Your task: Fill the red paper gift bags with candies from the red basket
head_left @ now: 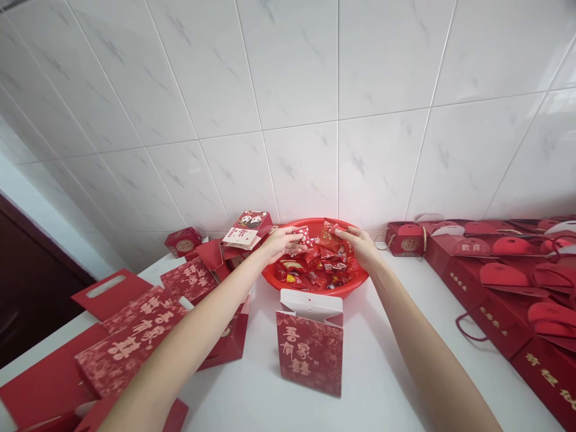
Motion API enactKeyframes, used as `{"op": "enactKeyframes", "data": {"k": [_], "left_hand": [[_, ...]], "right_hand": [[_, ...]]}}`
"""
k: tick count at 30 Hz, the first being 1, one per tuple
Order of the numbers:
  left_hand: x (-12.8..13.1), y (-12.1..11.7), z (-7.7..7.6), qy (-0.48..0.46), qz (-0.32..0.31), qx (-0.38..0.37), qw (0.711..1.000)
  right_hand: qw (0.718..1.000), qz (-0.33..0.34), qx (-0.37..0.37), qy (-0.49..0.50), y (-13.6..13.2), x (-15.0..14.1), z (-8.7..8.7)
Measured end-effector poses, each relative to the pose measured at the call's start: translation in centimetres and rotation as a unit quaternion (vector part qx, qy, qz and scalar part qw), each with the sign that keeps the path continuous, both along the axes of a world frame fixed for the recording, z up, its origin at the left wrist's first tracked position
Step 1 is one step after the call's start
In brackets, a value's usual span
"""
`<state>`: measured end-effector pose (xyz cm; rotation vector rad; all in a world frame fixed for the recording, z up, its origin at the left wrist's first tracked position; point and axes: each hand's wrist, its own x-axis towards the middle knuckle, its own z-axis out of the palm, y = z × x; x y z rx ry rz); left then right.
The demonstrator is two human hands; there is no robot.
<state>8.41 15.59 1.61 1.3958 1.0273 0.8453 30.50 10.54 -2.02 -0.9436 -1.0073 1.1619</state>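
Observation:
Both hands are over a red plastic basket (pixel 270 277) that holds many wrapped sweets (pixel 315 273). My left hand (pixel 282 245) has its fingers closed on a red polka-dot candy packet (pixel 304 237) at the basket's left side. On the right side, my right hand (pixel 360 245) grips a red candy packet (pixel 330 237) between thumb and fingers. In front of the basket stands an upright red paper gift box (pixel 310 354) with pale lettering, its top open toward the basket.
Red gift boxes and flattened cartons (pixel 135 336) crowd the left. A small box with two cartoon figures (pixel 249 228) stands beside the basket. Rows of red handled boxes (pixel 486 300) fill the right, with a small corded box (pixel 406 240) near the tiled wall (pixel 306 168).

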Motion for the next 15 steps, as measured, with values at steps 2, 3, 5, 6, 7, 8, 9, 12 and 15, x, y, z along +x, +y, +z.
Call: {"op": "enactKeyframes", "data": {"k": [2,3,5,6,7,8,9,12,15], "left_hand": [[0.25,-0.2,0.06,-0.014,0.003,-0.012,1.0],[0.34,-0.28,0.05,-0.019,0.004,-0.017,1.0],[0.46,-0.41,-0.03,-0.024,0.005,-0.022,0.999],[0.48,-0.45,-0.1,-0.026,0.004,-0.024,0.999],[0.49,-0.47,-0.18,-0.026,0.004,-0.025,0.999],[0.49,-0.47,-0.27,-0.027,0.004,-0.025,0.999],[0.48,-0.45,-0.37,-0.027,0.003,-0.025,0.999],[0.45,-0.28,-0.63,-0.023,0.008,-0.019,1.0],[0.44,-0.08,-0.79,-0.018,0.014,-0.008,1.0]], "right_hand": [[1.0,0.001,-0.003,0.0,0.05,0.05,-0.1],[1.0,0.003,-0.003,0.001,0.05,0.06,-0.12],[1.0,0.006,0.001,0.003,-0.01,0.04,-0.09],[1.0,0.007,0.002,0.004,-0.05,0.01,-0.05],[1.0,0.008,0.002,0.003,-0.11,-0.01,0.0],[1.0,0.009,0.002,0.002,-0.15,-0.04,0.05],[1.0,0.01,0.002,0.001,-0.19,-0.06,0.09],[1.0,0.005,0.001,-0.003,-0.2,-0.06,0.12],[1.0,0.004,0.003,-0.002,-0.07,-0.01,0.01]]}}
